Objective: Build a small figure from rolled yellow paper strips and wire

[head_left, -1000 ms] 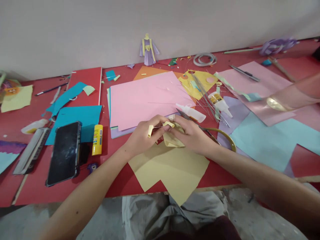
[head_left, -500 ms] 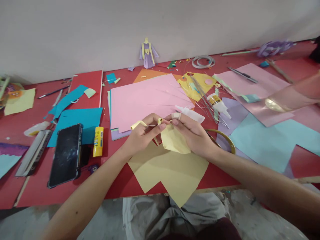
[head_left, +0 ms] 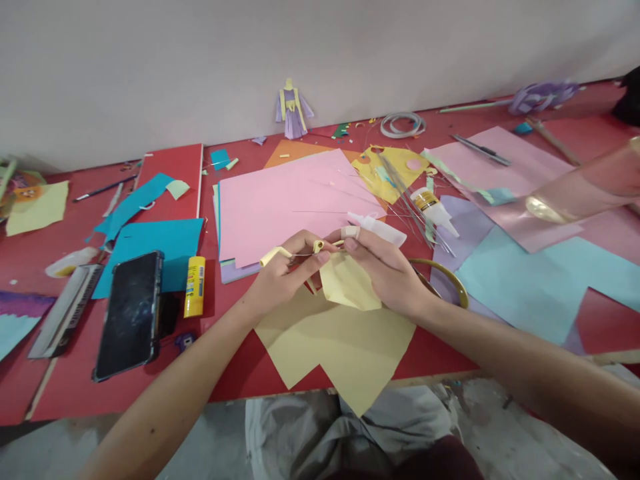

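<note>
My left hand (head_left: 289,270) and my right hand (head_left: 383,267) meet over a large pale yellow sheet (head_left: 345,343) at the table's front. Between them is a small piece of yellow paper (head_left: 349,283), its upper edge pinched in my right fingers and reaching my left thumb. A thin wire with a rolled yellow paper end (head_left: 275,255) runs through the closed left hand. Another small paper curl (head_left: 319,247) shows by the left fingertips. A white band wraps one right finger. Scissors (head_left: 445,273) with yellowish handles lie partly behind my right wrist.
A phone (head_left: 129,317) and a glue stick (head_left: 195,287) lie left. Pink sheets (head_left: 290,200) are stacked ahead, with wires, a glue bottle (head_left: 433,210) and a paper doll (head_left: 293,110) beyond. On the right, another person's arm (head_left: 585,193) reaches over pink paper.
The view has shifted very slightly. Both hands keep their hold on the yellow paper, with only small finger movements; the other person's arm stays nearly in place.
</note>
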The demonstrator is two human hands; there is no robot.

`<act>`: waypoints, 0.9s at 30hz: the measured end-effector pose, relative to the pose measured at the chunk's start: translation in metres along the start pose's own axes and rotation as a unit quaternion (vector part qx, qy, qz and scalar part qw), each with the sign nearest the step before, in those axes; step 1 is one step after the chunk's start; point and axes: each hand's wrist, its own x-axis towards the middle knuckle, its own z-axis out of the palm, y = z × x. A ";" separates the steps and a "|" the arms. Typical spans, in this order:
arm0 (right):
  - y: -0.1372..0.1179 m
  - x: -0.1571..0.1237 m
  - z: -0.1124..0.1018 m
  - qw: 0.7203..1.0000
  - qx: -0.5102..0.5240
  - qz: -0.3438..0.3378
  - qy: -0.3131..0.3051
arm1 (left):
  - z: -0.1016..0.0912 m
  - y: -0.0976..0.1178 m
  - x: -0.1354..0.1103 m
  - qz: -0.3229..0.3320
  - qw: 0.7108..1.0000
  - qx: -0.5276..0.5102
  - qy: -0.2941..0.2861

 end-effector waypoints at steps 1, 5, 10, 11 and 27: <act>0.000 0.000 0.000 1.000 -0.012 -0.007 0.000 | 0.000 0.000 0.000 0.001 1.000 0.004 0.002; -0.002 0.000 -0.001 0.996 -0.072 -0.046 0.007 | 0.001 0.001 0.001 0.014 1.000 0.020 0.016; -0.004 0.000 -0.002 0.993 -0.092 -0.072 0.010 | 0.003 0.004 0.001 0.024 1.000 0.016 0.012; -0.004 0.000 -0.003 0.993 -0.097 -0.073 0.012 | 0.002 0.004 0.001 0.022 1.000 0.014 0.008; -0.005 0.000 -0.002 0.996 -0.072 -0.048 0.019 | 0.004 0.007 0.000 0.004 1.000 -0.003 0.003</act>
